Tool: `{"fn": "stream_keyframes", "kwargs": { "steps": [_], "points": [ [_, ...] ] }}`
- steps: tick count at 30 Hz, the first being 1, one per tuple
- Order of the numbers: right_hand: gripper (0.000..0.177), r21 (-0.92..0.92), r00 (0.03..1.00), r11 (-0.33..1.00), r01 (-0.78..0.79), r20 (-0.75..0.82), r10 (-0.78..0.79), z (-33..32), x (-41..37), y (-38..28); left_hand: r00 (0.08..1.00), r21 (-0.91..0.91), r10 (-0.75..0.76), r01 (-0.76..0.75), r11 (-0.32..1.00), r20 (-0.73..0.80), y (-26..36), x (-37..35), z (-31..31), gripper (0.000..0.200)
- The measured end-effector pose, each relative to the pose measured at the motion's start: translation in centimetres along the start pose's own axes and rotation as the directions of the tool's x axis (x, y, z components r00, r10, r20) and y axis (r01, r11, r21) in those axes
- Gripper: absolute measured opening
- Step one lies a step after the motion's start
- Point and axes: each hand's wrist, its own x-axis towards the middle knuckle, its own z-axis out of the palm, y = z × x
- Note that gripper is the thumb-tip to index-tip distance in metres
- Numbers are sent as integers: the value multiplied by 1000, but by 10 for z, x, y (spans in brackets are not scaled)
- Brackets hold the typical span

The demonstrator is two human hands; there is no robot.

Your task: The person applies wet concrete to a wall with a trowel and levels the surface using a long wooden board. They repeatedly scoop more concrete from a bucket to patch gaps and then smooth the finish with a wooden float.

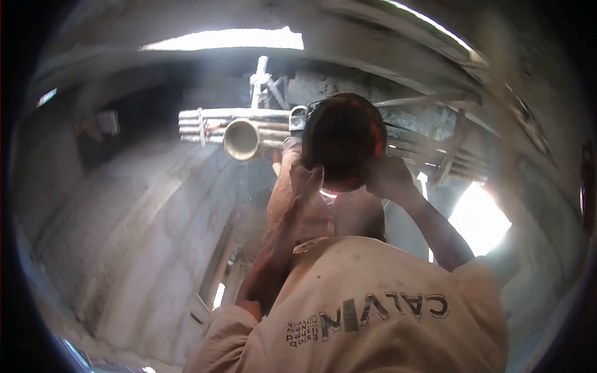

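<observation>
A dark round vessel (344, 140) with a reddish glow along its inner right side is held up in front of my chest. My left hand (305, 175) grips its lower left edge with bent fingers. At the lower right edge my right hand (388, 177) is closed on the same vessel, its fingertips partly hidden in shadow. A small metallic fitting (298, 118) shows beside the vessel's upper left rim. My light shirt (373, 292) with dark lettering fills the lower part of the view.
Behind the vessel runs a bundle of pale poles (261, 115), with a round beige container (241, 140) in front of it. An upright post (259, 84) stands behind. A grey wall (168, 236) is on the left, and a bright opening (479, 217) on the right.
</observation>
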Motion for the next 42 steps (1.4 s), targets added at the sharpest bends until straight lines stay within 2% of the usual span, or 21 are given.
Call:
{"fn": "stream_keyframes", "kwargs": {
  "steps": [1, 4, 7, 8, 10, 11, 13, 16, 17, 20, 22, 25, 29, 31, 32, 33, 36, 38, 39, 41, 42],
  "points": [
    [16, 77, 999, 997, -29, 27, 27, -4, 4, -8, 999, -63, -33, 32, 997, -17, -3, -3, -5, 37],
    [21, 89, 971, 970, -225, 100, 216, -1, 18, -16, 993, -211, -93, 75, 975, -78, -18, -5, -22, 35],
    [26, -212, 923, 960, -182, 300, 242, 23, 38, -8, 971, -376, -100, 11, 927, -219, -33, -7, -25, 33],
    [28, -166, 907, 962, -215, 332, 260, 26, 50, -9, 953, -428, -110, -23, 903, -283, -40, -9, -26, 33],
    [31, -81, 860, 955, -286, 417, 293, 14, 91, -42, 952, -484, -221, 94, 870, -211, -57, -13, -44, 37],
    [28, -100, 885, 975, -199, 408, 222, 26, 97, -41, 947, -510, -271, 151, 847, -170, -64, -15, -51, 40],
    [25, -131, 923, 991, -40, 376, 87, 52, 112, -40, 945, -499, -221, 74, 863, -243, -89, -16, -58, 39],
    [29, -120, 879, 990, -77, 461, 124, 61, 148, -58, 894, -509, -288, 80, 857, -345, -115, 3, -69, 37],
    [29, -71, 888, 992, -105, 442, 126, 61, 154, -64, 864, -524, -343, 112, 845, -369, -120, 5, -72, 36],
    [30, 53, 919, 984, -170, 369, 139, 73, 191, -65, 824, -684, -423, 61, 727, -376, -178, 22, -79, 35],
    [31, 105, 922, 972, -211, 352, 162, 91, 217, -58, 785, -743, -449, -22, 669, -428, -204, 33, -87, 34],
    [33, 245, 962, 947, -208, 227, 152, 131, 256, -52, 693, -776, -500, -138, 615, -520, -238, 37, -101, 36],
    [37, 217, 884, 892, -396, 355, 306, 178, 297, -54, 668, -794, -514, -198, 575, -538, -269, 24, -146, 38],
    [39, 126, 905, 954, -271, 371, 208, 206, 313, -60, 597, -820, -604, -172, 546, -528, -294, 16, -171, 37],
    [40, 84, 910, 975, -204, 384, 157, 222, 321, -65, 495, -796, -647, -175, 579, -580, -305, 12, -182, 30],
    [40, 93, 887, 971, -218, 433, 158, 241, 330, -71, 386, -769, -676, -177, 614, -628, -309, 10, -198, 24],
    [42, 129, 799, 949, -289, 578, 164, 297, 347, -93, 251, -696, -661, -78, 714, -707, -340, -2, -250, 38],
    [43, 172, 728, 916, -363, 666, 163, 335, 357, -111, 181, -629, -616, -15, 777, -766, -371, -4, -285, 41],
    [43, 102, 680, 918, -382, 704, 205, 358, 364, -113, 151, -591, -586, 20, 807, -796, -380, -1, -306, 43],
    [41, 180, 606, 874, -451, 781, 152, 405, 375, -115, 100, -532, -535, 53, 845, -839, -391, 16, -343, 45],
    [42, 171, 593, 882, -438, 793, 140, 429, 380, -113, 132, -451, -459, 90, 888, -878, -402, 21, -360, 43]
  ]
}}
